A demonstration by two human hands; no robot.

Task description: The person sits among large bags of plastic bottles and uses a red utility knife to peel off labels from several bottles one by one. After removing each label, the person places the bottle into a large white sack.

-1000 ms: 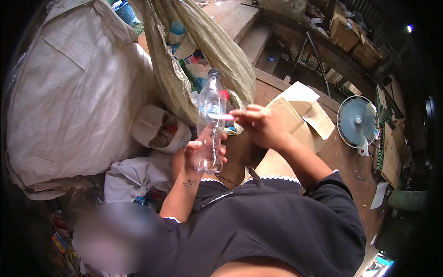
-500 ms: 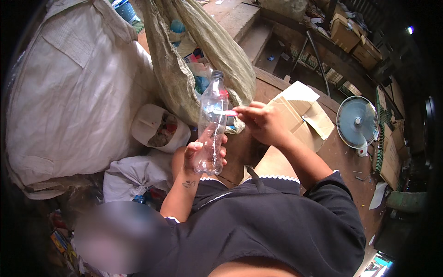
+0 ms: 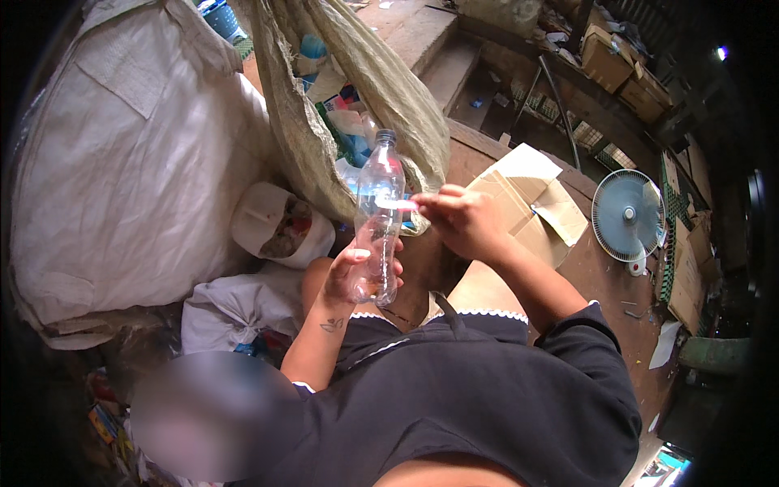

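My left hand (image 3: 347, 274) is wrapped round the lower part of a clear plastic bottle (image 3: 379, 243), which stands nearly upright with a dark cap on. The bottle is see-through, with a red patch near its neck. My right hand (image 3: 466, 219) is closed in a pinch on a thin strip (image 3: 399, 205), pink by my fingers and pale towards the bottle. The strip lies across the bottle's upper side; whether it is a small blade or a piece of label I cannot tell.
An open woven sack (image 3: 304, 134) with plastic waste stands ahead. Left are a large white sack (image 3: 146, 187), a cut white container (image 3: 260, 219) with scraps and a tied cloth bundle (image 3: 235, 308). On the right lie flattened cardboard (image 3: 519, 191) and a fan head (image 3: 629, 213).
The bottle and my left hand have shifted slightly right. My right hand, still pinching the strip, has moved a little right and down.
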